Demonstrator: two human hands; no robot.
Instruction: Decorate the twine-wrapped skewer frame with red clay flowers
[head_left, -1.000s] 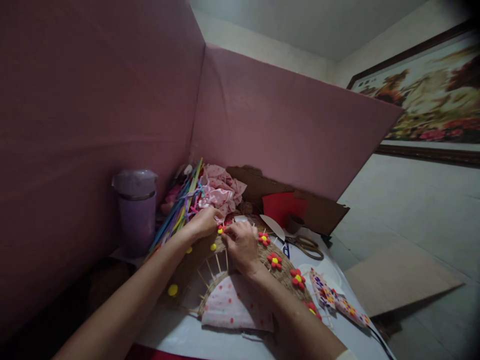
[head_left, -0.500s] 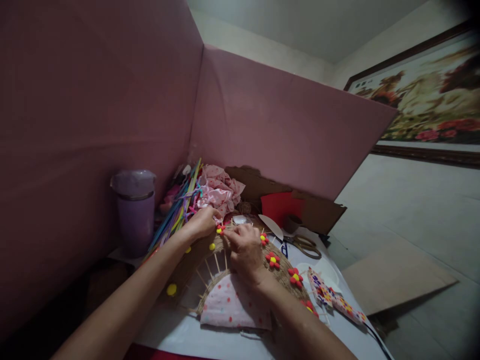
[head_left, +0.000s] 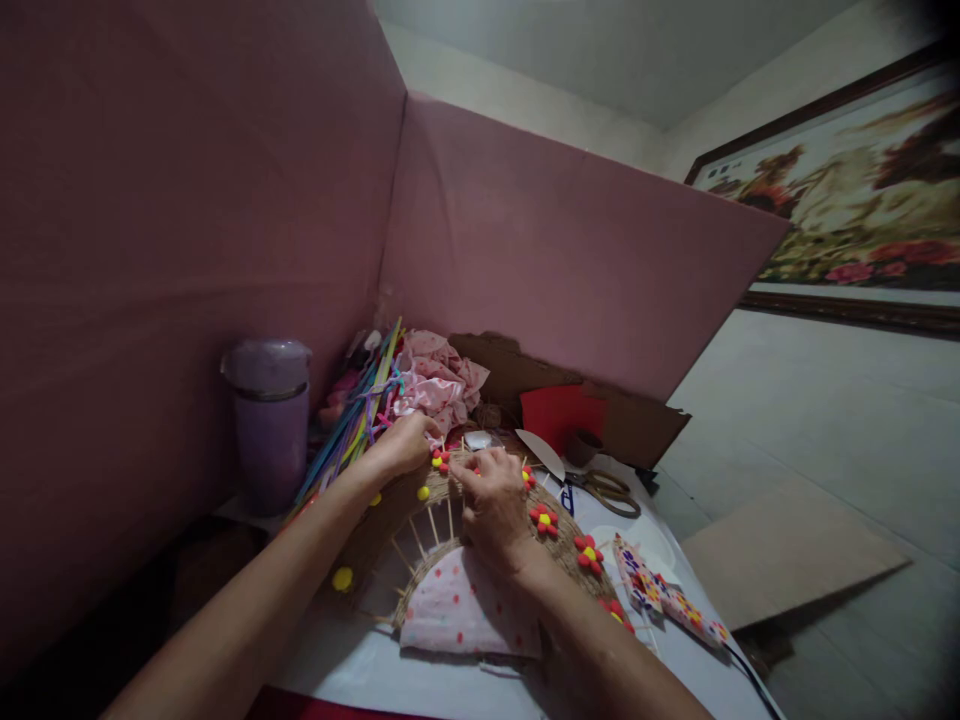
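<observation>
A half-round fan-shaped twine piece (head_left: 382,540) lies before me, with thin sticks radiating from its centre of dotted white cloth (head_left: 457,610). Red flowers with yellow centres, such as this flower (head_left: 544,519), run along its right side; plain yellow dots (head_left: 343,578) sit on the left. At the top edge, my left hand (head_left: 407,442) is closed with bent fingers beside a red petalled flower (head_left: 439,460). My right hand (head_left: 495,505) rests over the twine band just right of that flower, thumb and fingers pinched together. Whatever lies between those fingertips is hidden.
Scissors (head_left: 607,490) and a flower-patterned glue gun (head_left: 667,595) with a cord lie at the right. Crumpled pink cloth (head_left: 439,375), colourful pipe cleaners (head_left: 345,425) and a purple lidded container (head_left: 270,430) stand behind and left. Pink panels (head_left: 540,250) enclose the back.
My right fingertips have drawn slightly right, away from the top flower. My left hand stays in nearly the same place.
</observation>
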